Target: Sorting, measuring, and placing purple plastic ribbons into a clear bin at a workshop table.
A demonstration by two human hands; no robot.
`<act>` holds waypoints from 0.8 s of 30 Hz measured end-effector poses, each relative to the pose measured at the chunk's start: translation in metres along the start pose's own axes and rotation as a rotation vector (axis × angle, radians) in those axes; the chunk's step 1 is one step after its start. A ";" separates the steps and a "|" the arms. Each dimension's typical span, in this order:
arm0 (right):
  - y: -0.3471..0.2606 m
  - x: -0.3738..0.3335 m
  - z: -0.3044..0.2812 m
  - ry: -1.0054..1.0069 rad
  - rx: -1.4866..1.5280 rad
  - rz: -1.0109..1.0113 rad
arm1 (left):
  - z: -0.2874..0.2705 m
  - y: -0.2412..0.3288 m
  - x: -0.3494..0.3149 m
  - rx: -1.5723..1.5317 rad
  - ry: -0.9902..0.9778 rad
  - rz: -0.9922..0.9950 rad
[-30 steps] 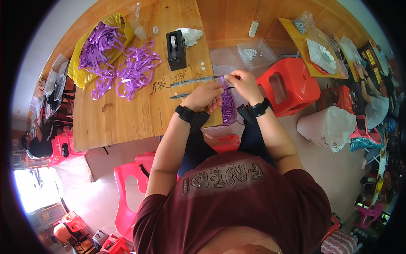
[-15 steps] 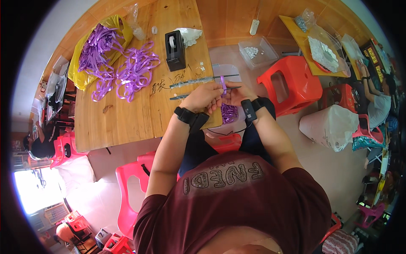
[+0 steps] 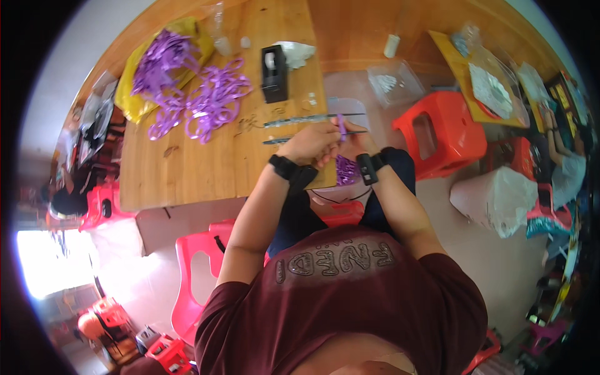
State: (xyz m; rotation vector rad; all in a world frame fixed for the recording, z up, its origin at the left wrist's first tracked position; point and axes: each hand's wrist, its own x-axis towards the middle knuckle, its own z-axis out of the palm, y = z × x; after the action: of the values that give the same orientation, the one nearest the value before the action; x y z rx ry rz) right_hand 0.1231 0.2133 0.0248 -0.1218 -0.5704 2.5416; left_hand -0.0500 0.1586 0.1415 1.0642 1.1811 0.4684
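Surface: wooden table (image 3: 206, 162), pale boards, its near edge just in front of the person's knees.
Room: light floor; pink chairs (image 3: 194, 269) under and beside the table; one red stool (image 3: 444, 134) to the person's right; a white sack (image 3: 500, 200) on the floor beyond it.
Left hand (image 3: 309, 144): over the table's near right corner, fingers curled shut, pinching a purple strip (image 3: 341, 125) together with the other hand.
Right hand (image 3: 353, 145): touching the left hand, fingers bent in around the same strip; how the fingertips sit is hidden.
Strip position: stands up between the two hands, just above the table edge.
Purple bundle (image 3: 345, 170): one, hanging below the hands at the table edge, between the two wrists.
Wristbands: two, black, one on each wrist.
Metal rods (image 3: 312, 119): two, long and thin, lying side by side on the table just beyond the hands.
Tape dispenser (image 3: 275, 74): one, black, upright, further back on the table.
Purple loops (image 3: 212, 103): loose heap, too tangled to count, left of the dispenser.
Yellow bag (image 3: 134, 94): one, at the far left corner, with more purple pieces on it.
Clear plastic box (image 3: 395, 81): one, on the floor right of the table.
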 end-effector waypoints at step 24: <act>-0.020 -0.070 -0.104 0.888 -0.683 -0.028 | -0.308 -0.092 -0.085 0.895 1.426 0.152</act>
State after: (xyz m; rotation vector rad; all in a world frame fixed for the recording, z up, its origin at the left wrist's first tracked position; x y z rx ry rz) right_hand 0.2133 0.2319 -0.0629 -1.3644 -0.9847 1.8636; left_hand -0.3798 0.1789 0.1056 1.6132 2.7434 0.9115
